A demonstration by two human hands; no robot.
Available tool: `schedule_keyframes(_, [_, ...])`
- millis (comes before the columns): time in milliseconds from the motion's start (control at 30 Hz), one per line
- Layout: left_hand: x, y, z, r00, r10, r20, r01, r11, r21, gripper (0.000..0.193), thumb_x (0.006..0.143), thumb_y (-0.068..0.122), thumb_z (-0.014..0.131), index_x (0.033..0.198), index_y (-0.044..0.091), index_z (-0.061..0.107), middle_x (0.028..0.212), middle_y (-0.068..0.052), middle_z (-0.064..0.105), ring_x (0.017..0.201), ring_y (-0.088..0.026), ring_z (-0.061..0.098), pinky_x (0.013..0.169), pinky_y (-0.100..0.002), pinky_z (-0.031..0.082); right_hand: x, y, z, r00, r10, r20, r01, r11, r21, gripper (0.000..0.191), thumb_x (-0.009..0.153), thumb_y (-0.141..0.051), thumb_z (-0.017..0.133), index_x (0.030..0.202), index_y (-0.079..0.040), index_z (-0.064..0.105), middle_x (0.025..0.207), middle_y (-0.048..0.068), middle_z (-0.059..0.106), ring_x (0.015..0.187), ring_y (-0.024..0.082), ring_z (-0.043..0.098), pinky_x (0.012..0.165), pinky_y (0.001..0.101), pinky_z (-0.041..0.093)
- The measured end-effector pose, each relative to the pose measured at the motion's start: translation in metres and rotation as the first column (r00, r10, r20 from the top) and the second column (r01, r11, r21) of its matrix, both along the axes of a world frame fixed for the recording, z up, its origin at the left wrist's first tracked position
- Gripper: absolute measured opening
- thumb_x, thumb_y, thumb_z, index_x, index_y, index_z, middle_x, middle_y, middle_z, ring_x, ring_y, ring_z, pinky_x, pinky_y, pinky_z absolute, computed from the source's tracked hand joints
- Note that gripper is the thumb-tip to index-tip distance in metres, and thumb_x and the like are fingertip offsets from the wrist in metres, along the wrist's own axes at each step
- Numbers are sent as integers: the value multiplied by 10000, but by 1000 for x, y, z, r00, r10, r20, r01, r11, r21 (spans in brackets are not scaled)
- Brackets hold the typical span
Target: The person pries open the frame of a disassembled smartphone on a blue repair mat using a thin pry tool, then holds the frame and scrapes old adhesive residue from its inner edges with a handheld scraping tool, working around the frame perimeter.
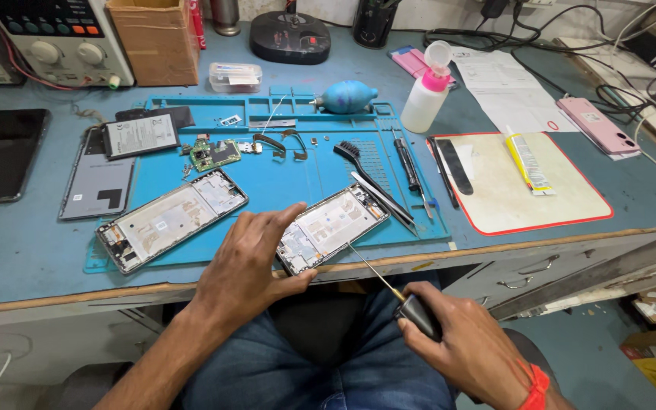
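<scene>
Two opened phone frames lie on the blue repair mat [282, 190], and the nearer phone frame [333, 226] sits at the mat's front edge, by the bench's front edge. Steadying it, the left hand [244, 266] lies partly open, fingers spread beside its lower corner, thumb under it. Closed around the screwdriver [389, 287] handle, the right hand [457, 334] sets the tip at the frame's lower side. It looks like screw work; next needs a steady, well-seated tip.

An opened phone frame [333, 226], silvery inside, lies slanted at the blue mat's near edge, a thin black-handled screwdriver [396, 291] touching its lower side.
</scene>
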State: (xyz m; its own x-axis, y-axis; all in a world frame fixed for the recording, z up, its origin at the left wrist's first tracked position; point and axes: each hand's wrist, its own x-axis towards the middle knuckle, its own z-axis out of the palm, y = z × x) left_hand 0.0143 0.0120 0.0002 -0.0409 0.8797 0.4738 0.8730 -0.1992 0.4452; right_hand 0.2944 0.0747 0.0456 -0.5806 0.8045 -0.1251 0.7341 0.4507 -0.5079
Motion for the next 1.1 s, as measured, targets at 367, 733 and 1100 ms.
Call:
schedule_keyframes(367, [0,1,-2,999,5,-31,-4,1000,19,982,655,339,924,1471,104,433,1178,-134,641,1071,-325,581,970,-465,493,3,1,-5,999,27,-36,-26,999,32,421,826,-341,703,1189,-133,655,722,165,720,682,382,699,618,451,540])
schedule_keyframes(733, [0,0,-2,1000,12,-28,-12,1000,15,972,658,344,920,1466,100,439,1156,-135,642,1064,-323,581,959,-466,499,1,0,-4,999,-30,32,31,999,-18,437,825,-374,709,1200,-157,651,677,172,705,653,370,701,619,456,528])
schedule_keyframes(1100, [0,1,-2,999,17,-32,-17,1000,-10,966,664,369,918,1462,102,444,1127,-137,648,1057,-322,584,964,-479,491,0,-1,-3,991,83,-107,-79,996,40,439,819,-322,702,1199,-109,651,709,161,732,641,356,710,589,437,548])
